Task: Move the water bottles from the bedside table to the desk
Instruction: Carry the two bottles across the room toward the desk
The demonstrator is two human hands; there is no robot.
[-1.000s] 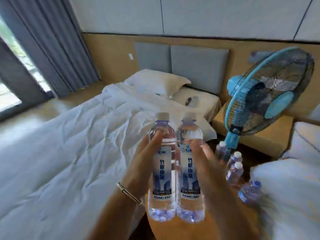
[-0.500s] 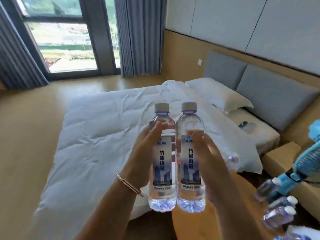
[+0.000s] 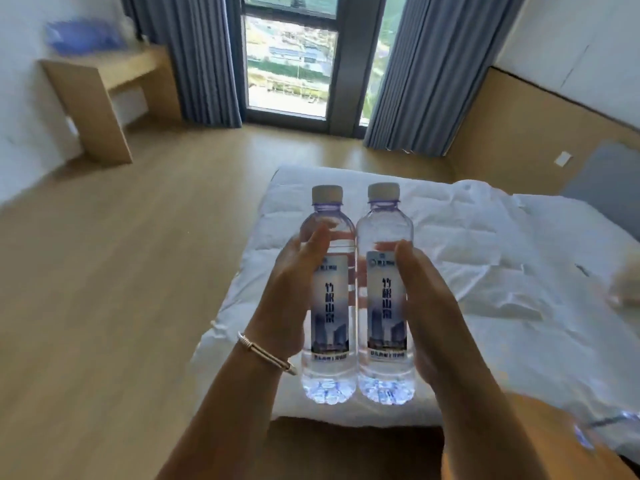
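Since the earlier frame the view has swung left: the fan and the spare bottles have gone out of sight, while the window (image 3: 289,64) now sits straight ahead and the wooden table (image 3: 104,88) has come into view at far left against the wall. Both water bottles remain upright and side by side in front of the person, their sides touching, held in the air above the near end of the bed (image 3: 485,271).

Each hand grasps one bottle. The left hand (image 3: 287,299) wraps the left bottle (image 3: 329,292) from its outer side, thumb laid up along the front near the top of the label, the other fingers curled behind and seen only dimly through the water. The right hand (image 3: 429,306) clasps the right bottle (image 3: 384,292) the same way, thumb on the front beside the label. Neither grip is wide; each closes snugly about the label band. A bracelet (image 3: 266,353) circles the left wrist. The table stands well apart from the bottles, across the wooden floor (image 3: 121,289). Grey curtains (image 3: 415,71) flank the window.
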